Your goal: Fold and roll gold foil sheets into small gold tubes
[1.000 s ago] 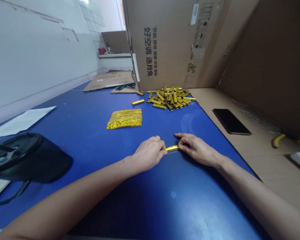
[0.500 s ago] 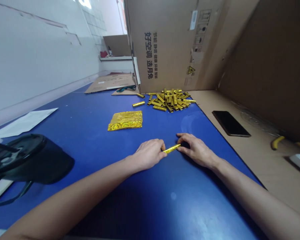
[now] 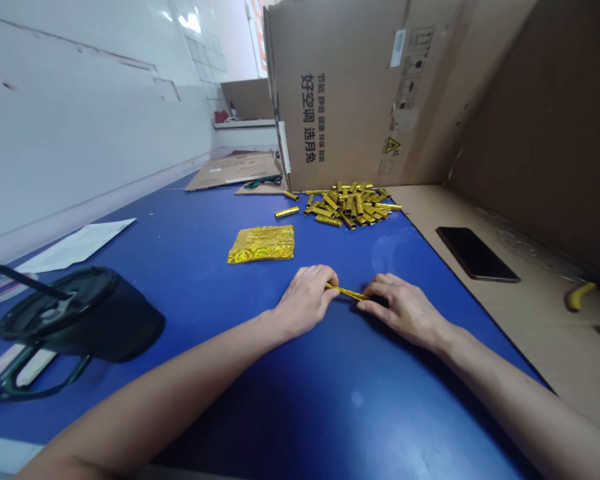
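A narrow strip of shiny gold foil (image 3: 350,292) spans the gap between my hands, just above the blue tabletop (image 3: 300,400). My left hand (image 3: 307,297) pinches its left end between thumb and fingers. At the other end, my right hand (image 3: 403,307) pinches the strip with thumb and fingertips. The strip looks thin, seen nearly edge-on, and slopes down to the right. Beyond my left hand lies a flat stack of gold foil sheets (image 3: 263,244). Farther back is a heap of small gold foil tubes (image 3: 353,205), with a single gold tube (image 3: 287,212) to its left.
A dark mug (image 3: 115,320) with a lid and straw stands at the left, near a white sheet (image 3: 87,243). A large cardboard box (image 3: 360,100) walls off the back. On cardboard at the right lie a phone (image 3: 475,253) and a curved yellow object (image 3: 579,297).
The foil strip has turned from sloping up to the right to sloping down, and looks thinner. My right fingers have closed on its end. The whole view has shifted slightly.
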### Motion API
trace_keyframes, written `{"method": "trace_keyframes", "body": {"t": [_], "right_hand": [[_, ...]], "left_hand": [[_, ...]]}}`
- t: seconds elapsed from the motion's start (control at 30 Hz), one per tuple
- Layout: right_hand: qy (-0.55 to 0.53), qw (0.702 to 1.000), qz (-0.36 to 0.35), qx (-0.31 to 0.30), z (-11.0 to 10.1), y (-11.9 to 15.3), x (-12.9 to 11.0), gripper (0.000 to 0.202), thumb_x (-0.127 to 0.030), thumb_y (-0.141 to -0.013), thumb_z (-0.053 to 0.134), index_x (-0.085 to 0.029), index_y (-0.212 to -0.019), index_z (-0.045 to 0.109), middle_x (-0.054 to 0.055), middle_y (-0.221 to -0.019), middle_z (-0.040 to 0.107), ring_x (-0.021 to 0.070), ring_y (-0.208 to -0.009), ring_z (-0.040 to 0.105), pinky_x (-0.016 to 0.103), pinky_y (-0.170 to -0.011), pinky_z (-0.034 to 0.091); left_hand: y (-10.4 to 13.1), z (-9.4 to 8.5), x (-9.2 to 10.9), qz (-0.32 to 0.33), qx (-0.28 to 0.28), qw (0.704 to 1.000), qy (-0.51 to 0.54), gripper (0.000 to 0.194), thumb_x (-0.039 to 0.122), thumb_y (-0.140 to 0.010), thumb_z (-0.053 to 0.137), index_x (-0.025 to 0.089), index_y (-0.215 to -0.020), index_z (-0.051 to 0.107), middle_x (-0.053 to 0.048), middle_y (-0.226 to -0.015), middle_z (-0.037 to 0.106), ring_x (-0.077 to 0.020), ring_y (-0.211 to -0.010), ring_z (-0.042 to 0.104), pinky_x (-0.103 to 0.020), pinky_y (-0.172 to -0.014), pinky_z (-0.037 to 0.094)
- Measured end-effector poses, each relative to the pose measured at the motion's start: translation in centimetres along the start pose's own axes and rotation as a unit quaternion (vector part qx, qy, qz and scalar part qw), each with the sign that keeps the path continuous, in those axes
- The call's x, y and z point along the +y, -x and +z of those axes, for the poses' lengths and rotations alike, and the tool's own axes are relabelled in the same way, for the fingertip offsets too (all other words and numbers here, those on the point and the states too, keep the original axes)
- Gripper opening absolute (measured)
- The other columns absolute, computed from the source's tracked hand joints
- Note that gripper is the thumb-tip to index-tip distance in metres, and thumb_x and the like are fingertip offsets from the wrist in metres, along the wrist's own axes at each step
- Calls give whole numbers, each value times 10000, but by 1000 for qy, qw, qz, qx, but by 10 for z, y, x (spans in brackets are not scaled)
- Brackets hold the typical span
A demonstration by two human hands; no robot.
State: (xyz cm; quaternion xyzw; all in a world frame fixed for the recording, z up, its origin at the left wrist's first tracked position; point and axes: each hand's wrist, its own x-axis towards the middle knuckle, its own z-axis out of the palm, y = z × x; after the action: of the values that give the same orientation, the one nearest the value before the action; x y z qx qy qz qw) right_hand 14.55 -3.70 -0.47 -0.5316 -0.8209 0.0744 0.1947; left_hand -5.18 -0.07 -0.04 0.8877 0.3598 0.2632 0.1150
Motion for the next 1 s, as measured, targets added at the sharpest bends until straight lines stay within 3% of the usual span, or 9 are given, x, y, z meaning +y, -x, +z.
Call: {"method": "trace_keyframes", "body": {"t": [0.23,0.37,0.47,0.6,0.73,1.0], "right_hand": [[-1,999,5,-34,0,1,-8,287,-412,-825,385,-218,-671,528,8,-668,554,139,-611,519,242,-548,369],[-41,999,1,-7,4,1,-13,285,-336,-844,355,-208,-610,454,-13,-595,496,117,-525,457,232,-511,331],[-88,996,2,24,6,1,-16,304,-329,-844,350,-205,-572,407,-22,-571,448,114,-519,426,234,-525,336],[-165,985,17,48,8,1,-15,318,-358,-842,345,-194,-583,430,-24,-570,421,113,-523,401,238,-524,335],[-258,965,28,44,9,1,-13,319,-370,-835,359,-179,-594,442,-32,-566,394,101,-528,368,228,-510,321],[-354,933,64,-3,14,0,-4,331,-419,-820,381,-159,-632,460,-39,-549,391,87,-510,347,218,-472,296]], "left_hand": [[-6,5,-5,-86,58,965,240,46,170,-742,495,162,-786,482,23,-738,510,-103,-713,494,-237,-687,404],[-13,9,-3,-154,70,903,394,204,151,-675,565,142,-856,472,31,-710,508,-85,-677,513,-227,-668,412],[-16,11,5,-203,41,855,475,285,143,-611,626,127,-862,490,22,-724,545,-81,-670,528,-231,-686,409],[-17,18,14,-228,-33,806,545,207,166,-583,654,97,-745,545,8,-657,559,-63,-570,493,-209,-599,379],[-22,23,19,-236,-32,770,592,207,196,-558,671,102,-681,534,26,-577,517,-45,-482,432,-194,-504,318],[-25,29,23,-246,-13,703,667,232,192,-532,692,106,-680,536,15,-600,513,-69,-529,473,-222,-564,352]]}}
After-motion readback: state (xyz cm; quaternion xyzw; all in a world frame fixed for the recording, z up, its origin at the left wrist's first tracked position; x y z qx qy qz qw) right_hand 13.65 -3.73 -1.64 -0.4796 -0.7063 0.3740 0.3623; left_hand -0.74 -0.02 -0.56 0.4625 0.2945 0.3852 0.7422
